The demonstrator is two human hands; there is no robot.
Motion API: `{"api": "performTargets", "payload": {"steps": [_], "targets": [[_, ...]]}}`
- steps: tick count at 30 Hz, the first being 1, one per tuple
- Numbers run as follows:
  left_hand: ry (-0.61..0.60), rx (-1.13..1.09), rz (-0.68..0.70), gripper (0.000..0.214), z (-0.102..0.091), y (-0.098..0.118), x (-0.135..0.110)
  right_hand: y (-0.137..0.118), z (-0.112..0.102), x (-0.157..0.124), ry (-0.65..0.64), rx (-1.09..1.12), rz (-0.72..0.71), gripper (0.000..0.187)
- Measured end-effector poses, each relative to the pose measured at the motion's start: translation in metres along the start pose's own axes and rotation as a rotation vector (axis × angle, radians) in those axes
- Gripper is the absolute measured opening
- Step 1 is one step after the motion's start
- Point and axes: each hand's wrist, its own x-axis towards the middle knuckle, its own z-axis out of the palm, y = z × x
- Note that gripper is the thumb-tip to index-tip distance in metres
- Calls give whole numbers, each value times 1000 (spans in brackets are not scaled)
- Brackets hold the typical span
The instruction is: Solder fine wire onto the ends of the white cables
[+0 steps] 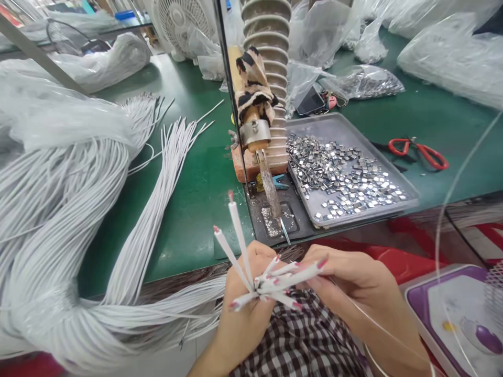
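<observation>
My left hand [251, 298] is closed around a bunch of thin white cables [239, 241], their red-tipped ends fanning up and out of the fist. My right hand [357, 288] pinches near the end of one white cable [301, 275] from that bunch. A thin pale wire [377, 317] passes by the right hand toward the lower right. Just beyond my hands, a clamped soldering iron [269, 183] points its crusted tip down over a dark, solder-flecked stand [293, 230]. To its right, a grey tray [367, 212] holds many small shiny metal pieces [334, 167].
Long bundles of white cable [51, 235] cover the left side and hang off the bench. A ribbed hose [267, 31] rises behind the iron. Red-handled pliers [418, 152], a phone [310, 100] and plastic bags [448, 57] lie on the green bench [188, 230]. A fan [183, 23] stands behind.
</observation>
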Motion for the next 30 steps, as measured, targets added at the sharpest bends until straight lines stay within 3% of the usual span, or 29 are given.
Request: {"api": "performTargets", "payload": {"steps": [5,11,19,22,23,25,27,28,30], "targets": [[82,15,43,16,-1,4,2,3,3,-1,71,-11,0,17],[58,25,10,15,-2,6,1,4,4,-1,65,-9,-30,21],[48,-20,27,16,-2,1,0,8,0,-3,-41,118,273,25],[79,-84,3,11,-1,-2,-2,11,1,-3,-188,226,293,28],[106,-113,-23,10,0,-3,-3,14,-1,-1,-172,202,269,27],[149,-165,-99,14,2,-3,-4,21,-7,6,36,-36,168,23],[148,-200,-165,22,3,-2,-3,34,-19,17,329,-462,64,17],[139,-209,-187,26,4,-1,-3,41,-26,24,385,-688,29,16],[142,-209,-223,28,5,2,0,53,-40,37,337,-1004,75,20]]}}
